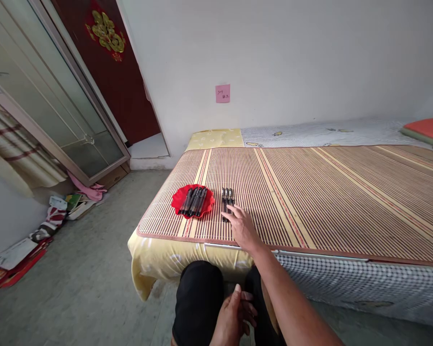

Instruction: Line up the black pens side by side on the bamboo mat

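My right hand [240,225] is over the lower ends of a row of black pens [227,193] lying side by side on the slatted bamboo mat [288,192]. Its fingers are stretched out and apart, with the tips at the pens; whether they press on them I cannot tell. Three pen tops show beyond the fingers. To the left of that row, a red scalloped plate [176,202] holds several more black pens [194,201] lying together. Down between my knees rests my left hand [234,315], fingers loosely bent and apart, with nothing in it.
The mat covers a bed with a yellow patterned sheet [166,254] hanging over its near edge. My black-clad knee [201,298] is close to that edge. A red-orange cushion [427,129] lies far right. Books and cloths [74,204] are on the floor by the glass door [79,120].
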The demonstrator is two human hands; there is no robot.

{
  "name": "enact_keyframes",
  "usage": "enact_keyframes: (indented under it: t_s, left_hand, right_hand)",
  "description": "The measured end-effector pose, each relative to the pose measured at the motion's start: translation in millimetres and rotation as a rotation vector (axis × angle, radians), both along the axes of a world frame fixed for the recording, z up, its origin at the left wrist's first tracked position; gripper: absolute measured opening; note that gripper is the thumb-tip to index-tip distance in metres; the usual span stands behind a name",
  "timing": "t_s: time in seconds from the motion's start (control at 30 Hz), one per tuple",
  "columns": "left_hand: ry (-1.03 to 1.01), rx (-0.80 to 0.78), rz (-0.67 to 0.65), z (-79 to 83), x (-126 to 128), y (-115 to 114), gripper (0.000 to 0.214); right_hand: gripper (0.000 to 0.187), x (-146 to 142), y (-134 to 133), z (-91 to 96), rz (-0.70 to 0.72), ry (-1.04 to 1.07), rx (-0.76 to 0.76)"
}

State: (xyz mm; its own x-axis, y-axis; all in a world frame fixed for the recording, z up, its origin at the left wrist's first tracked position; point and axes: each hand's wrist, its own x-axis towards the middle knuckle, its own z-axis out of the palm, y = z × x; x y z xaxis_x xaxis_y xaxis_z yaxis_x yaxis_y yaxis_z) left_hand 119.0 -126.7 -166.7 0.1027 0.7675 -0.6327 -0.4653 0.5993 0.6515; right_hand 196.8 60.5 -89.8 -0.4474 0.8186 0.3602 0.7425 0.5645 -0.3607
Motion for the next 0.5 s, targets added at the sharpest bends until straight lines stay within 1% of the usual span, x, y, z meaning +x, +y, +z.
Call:
enact_keyframes:
  t_s: [0.17, 0.3, 0.37, 0.5]
  left_hand:
    - [-0.014, 0.005, -0.021, -3.7, 0, 1, 0.093]
    - [-0.012, 0.015, -0.052, -8.3, -1, 2, 0.09]
    - [-0.011, 0.025, -0.063, -12.4, -2, 3, 0.088]
    - [-0.005, 0.05, -0.049, -26.5, -2, 4, 0.083]
  right_hand:
    - [0.055, 1, 1, -0.6, -0.031, 0.01, 0.014]
    - [0.055, 1, 1, -3.4, -0.03, 0.034, 0.005]
    - [0.052, 3, 2, -5.3, -0.038, 0.108, 0.019]
    - [0.039, 15, 3, -7.2, -0.081, 0.373, 0.085]
